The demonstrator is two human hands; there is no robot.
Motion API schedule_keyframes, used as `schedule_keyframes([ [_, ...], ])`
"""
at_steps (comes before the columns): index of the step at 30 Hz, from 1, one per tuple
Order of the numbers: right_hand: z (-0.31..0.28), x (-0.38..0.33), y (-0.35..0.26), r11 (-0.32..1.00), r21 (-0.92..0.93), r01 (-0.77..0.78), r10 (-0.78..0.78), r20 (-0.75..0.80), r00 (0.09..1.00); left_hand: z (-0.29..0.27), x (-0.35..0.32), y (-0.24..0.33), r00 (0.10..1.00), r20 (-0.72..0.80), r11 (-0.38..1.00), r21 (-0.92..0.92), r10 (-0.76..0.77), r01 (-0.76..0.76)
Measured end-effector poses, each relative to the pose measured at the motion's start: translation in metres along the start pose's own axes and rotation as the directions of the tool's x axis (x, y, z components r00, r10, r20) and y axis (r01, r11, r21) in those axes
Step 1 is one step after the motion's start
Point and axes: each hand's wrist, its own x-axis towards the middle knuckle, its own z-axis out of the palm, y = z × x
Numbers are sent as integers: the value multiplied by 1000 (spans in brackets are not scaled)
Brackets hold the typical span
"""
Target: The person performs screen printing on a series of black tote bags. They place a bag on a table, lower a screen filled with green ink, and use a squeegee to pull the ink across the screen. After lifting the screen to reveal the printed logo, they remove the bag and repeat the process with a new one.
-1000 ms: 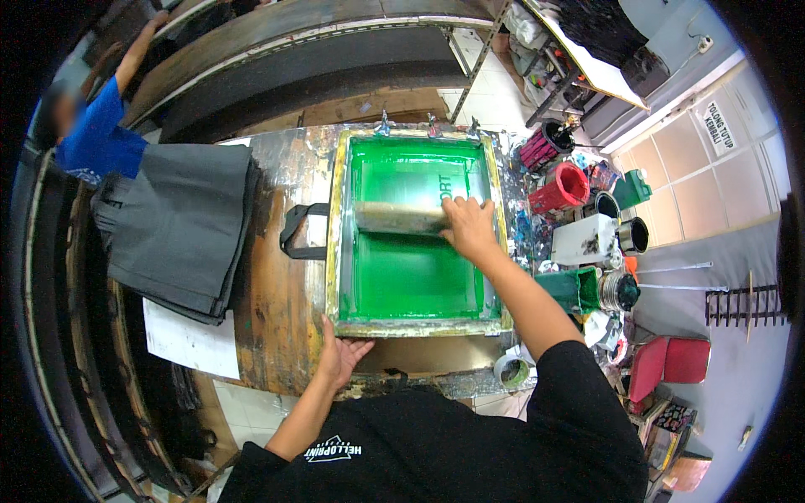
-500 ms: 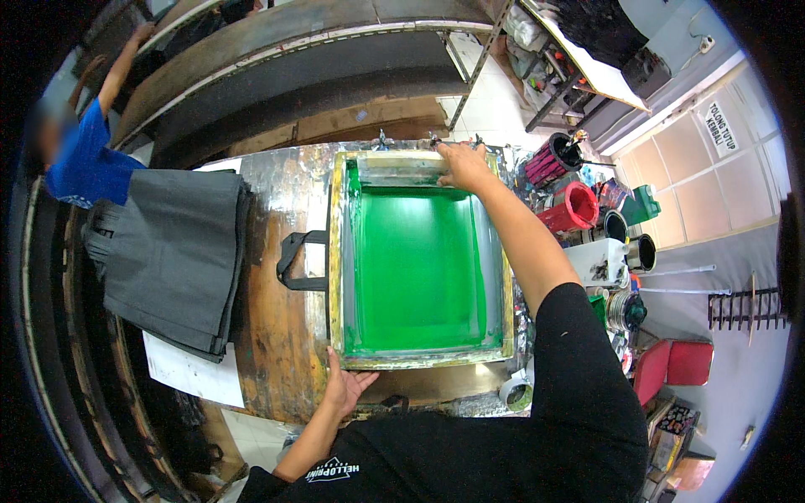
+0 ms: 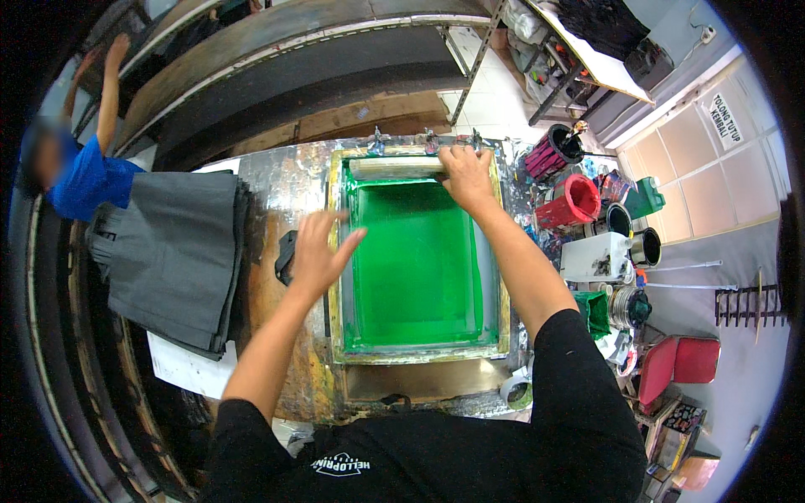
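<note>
Right hand (image 3: 466,178) grips a squeegee (image 3: 394,169); left hand (image 3: 320,254) spreads wide; white lettering (image 3: 342,464) marks black shirt (image 3: 470,453).

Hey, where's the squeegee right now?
In the head view, the squeegee is at the far end of the screen frame, near the metal clamps, its right end in the right hand.

We have the screen frame (image 3: 419,355) on the table (image 3: 264,251) — squeegee (image 3: 394,169) inside it at twelve o'clock, clamps (image 3: 430,142) just beyond. Around the frame — fabric stack (image 3: 172,260) at nine, bucket (image 3: 570,203) at two, tape roll (image 3: 520,394) at five o'clock.
</note>
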Motion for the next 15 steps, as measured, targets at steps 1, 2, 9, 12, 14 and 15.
schedule_keyframes([
  [1,2,1,0,1000,-7,9,-9,-25,1000,8,28,-1,997,-3,992,98,78,-78],
  [2,4,3,-1,1000,-13,19,-20,-49,999,18,52,-5,989,-27,979,144,147,-142],
  [9,21,-1,-11,997,-81,12,-10,28,1000,98,101,-33,977,212,928,365,2,-81],
  [12,24,-1,-8,998,-64,0,1,12,1000,114,106,-44,993,83,924,368,81,-106],
  [14,17,3,-11,998,-63,17,-15,27,1000,121,107,-57,989,34,886,442,141,-141],
  [15,16,7,-10,997,-74,20,-19,19,1000,121,112,-58,986,41,872,462,161,-162],
])
